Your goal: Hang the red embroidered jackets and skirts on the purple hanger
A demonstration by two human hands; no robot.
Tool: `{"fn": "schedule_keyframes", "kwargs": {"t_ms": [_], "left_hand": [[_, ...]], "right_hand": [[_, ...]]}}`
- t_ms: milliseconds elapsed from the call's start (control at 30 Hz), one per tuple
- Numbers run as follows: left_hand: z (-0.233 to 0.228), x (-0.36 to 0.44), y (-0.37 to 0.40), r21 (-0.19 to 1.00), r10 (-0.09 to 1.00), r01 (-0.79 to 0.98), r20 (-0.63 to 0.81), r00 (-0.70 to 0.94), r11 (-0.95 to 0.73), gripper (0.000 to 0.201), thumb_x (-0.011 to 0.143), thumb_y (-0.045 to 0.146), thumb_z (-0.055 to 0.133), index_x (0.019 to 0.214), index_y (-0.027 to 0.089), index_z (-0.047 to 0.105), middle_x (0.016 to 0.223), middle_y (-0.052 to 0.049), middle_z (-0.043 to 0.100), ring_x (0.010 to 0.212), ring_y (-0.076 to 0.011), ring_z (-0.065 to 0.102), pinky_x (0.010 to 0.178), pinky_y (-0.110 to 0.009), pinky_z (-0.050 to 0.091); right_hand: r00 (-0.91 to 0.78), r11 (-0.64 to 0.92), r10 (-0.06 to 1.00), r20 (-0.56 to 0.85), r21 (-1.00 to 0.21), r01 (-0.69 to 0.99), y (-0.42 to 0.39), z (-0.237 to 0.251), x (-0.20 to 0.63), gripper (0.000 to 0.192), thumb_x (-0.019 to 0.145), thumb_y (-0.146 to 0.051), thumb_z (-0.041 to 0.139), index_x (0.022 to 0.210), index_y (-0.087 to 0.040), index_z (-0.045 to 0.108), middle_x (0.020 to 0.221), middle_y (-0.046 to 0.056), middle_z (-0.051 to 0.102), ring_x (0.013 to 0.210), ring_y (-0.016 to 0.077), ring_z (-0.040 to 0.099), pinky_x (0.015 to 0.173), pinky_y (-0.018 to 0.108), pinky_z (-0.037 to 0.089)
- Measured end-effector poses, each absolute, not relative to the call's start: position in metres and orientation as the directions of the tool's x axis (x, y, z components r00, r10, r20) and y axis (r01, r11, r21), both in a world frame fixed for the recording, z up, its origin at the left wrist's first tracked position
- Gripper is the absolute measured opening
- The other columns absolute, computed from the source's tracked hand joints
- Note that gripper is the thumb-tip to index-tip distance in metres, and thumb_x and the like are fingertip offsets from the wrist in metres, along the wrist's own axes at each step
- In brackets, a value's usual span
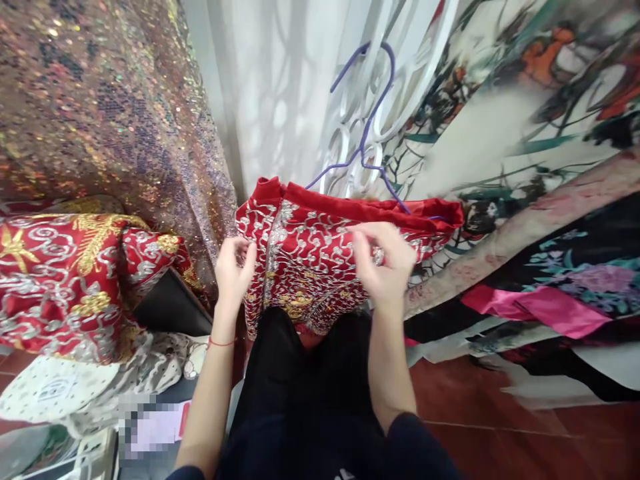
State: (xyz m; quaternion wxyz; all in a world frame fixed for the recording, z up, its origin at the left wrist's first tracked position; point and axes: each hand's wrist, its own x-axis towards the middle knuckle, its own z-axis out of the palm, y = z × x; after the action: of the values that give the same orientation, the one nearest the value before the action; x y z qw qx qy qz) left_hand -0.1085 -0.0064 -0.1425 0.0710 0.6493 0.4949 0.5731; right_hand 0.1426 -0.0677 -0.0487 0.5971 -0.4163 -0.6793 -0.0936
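A red skirt [320, 250] with silver and gold embroidery and a plain red waistband hangs in front of me. Inside its waistband sits a purple hanger [367, 143], its hook raised against white scrolled metalwork. My left hand [235, 270] is at the skirt's left edge, fingers curled and thumb pressed toward them on the cloth. Over the front of the skirt, right of its middle, my right hand [385, 263] is closed in a pinch, slightly blurred. Embroidery shows through the loop of its fingers. The fingertips of both hands are partly hidden.
To the left hang a sequined cloth [125, 100] and a folded red embroidered garment [65, 287]. Below them lie a black flat item [173, 303], a white dotted cap [55, 390] and a phone [155, 427]. Floral fabrics [500, 120] hang on the right above the red tiled floor [475, 427].
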Motion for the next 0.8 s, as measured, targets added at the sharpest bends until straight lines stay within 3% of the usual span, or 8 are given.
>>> {"fn": "schedule_keyframes", "kwargs": {"t_ms": [67,100,133,233,333,467,633,800], "left_hand": [[-0.129,-0.107,0.005,0.646,0.642,0.546,0.73,-0.236,-0.534,0.024,0.095,0.04,0.058,0.105,0.018,0.058,0.099,-0.006,0.061,0.083,-0.0158,0.06,0.075,-0.029,0.049],[-0.121,-0.105,0.01,0.621,0.602,0.559,0.758,-0.249,-0.55,0.027,0.095,0.041,0.058,0.109,0.018,0.058,0.105,-0.009,0.061,0.091,-0.0181,0.06,0.081,-0.031,0.05],[-0.113,-0.102,0.016,0.592,0.571,0.576,0.783,-0.246,-0.564,0.03,0.095,0.042,0.058,0.112,0.018,0.059,0.111,-0.011,0.061,0.1,-0.0203,0.06,0.088,-0.034,0.05],[-0.092,-0.096,0.034,0.561,0.554,0.589,0.804,-0.217,-0.582,0.035,0.094,0.047,0.057,0.117,0.02,0.061,0.123,-0.012,0.061,0.12,-0.0249,0.054,0.109,-0.043,0.04],[-0.083,-0.094,0.054,0.617,0.657,0.5,0.744,-0.12,-0.608,0.035,0.091,0.054,0.06,0.102,0.021,0.066,0.106,-0.008,0.066,0.108,-0.0236,0.058,0.107,-0.041,0.042],[-0.082,-0.097,0.068,0.705,0.721,0.322,0.687,-0.087,-0.632,0.038,0.09,0.057,0.06,0.086,0.02,0.066,0.077,-0.001,0.061,0.076,-0.0162,0.056,0.083,-0.031,0.05],[-0.082,-0.107,0.065,0.679,0.608,0.303,0.734,-0.303,-0.669,0.04,0.089,0.057,0.062,0.076,0.019,0.062,0.068,0.001,0.054,0.07,-0.0149,0.053,0.074,-0.03,0.049],[-0.092,-0.122,0.066,0.641,0.431,0.304,0.727,-0.535,-0.705,0.041,0.092,0.058,0.058,0.077,0.02,0.058,0.076,-0.001,0.059,0.081,-0.0166,0.06,0.083,-0.032,0.051]], "right_hand": [[0.019,0.521,0.272,0.962,-0.164,0.838,-0.072,-0.052,0.192,0.013,0.091,-0.019,0.06,0.095,-0.023,0.073,0.089,0.005,0.071,0.089,0.0205,0.065,0.087,0.04,0.051],[-0.008,0.451,0.248,0.969,-0.108,0.886,-0.074,-0.052,0.216,0.015,0.09,-0.02,0.061,0.099,-0.023,0.073,0.095,0.007,0.07,0.094,0.0228,0.063,0.09,0.043,0.05],[-0.036,0.378,0.268,0.963,-0.071,0.923,-0.075,-0.052,0.238,0.017,0.089,-0.023,0.063,0.103,-0.023,0.072,0.103,0.01,0.068,0.103,0.0264,0.06,0.091,0.045,0.049],[-0.065,0.203,0.494,0.867,-0.042,0.978,-0.075,-0.048,0.288,0.029,0.087,-0.035,0.067,0.114,-0.024,0.07,0.129,0.016,0.058,0.124,0.0345,0.049,0.096,0.049,0.047],[-0.059,0.251,0.608,0.792,-0.121,0.96,-0.071,-0.041,0.316,0.023,0.092,-0.039,0.06,0.106,-0.024,0.07,0.12,0.015,0.064,0.115,0.0303,0.058,0.098,0.047,0.048],[-0.046,0.405,0.623,0.781,-0.271,0.873,-0.062,-0.033,0.324,0.018,0.093,-0.038,0.058,0.09,-0.024,0.07,0.1,0.01,0.072,0.094,0.0244,0.068,0.089,0.042,0.054],[0.053,0.507,0.553,0.831,-0.386,0.771,-0.044,-0.019,0.304,0.024,0.091,-0.045,0.059,0.083,-0.025,0.069,0.089,0.007,0.073,0.087,0.0228,0.069,0.084,0.04,0.056],[0.058,0.595,0.531,0.845,-0.421,0.685,-0.018,-0.011,0.267,0.024,0.094,-0.043,0.058,0.091,-0.023,0.07,0.09,0.006,0.073,0.086,0.0187,0.069,0.081,0.035,0.056]]}}
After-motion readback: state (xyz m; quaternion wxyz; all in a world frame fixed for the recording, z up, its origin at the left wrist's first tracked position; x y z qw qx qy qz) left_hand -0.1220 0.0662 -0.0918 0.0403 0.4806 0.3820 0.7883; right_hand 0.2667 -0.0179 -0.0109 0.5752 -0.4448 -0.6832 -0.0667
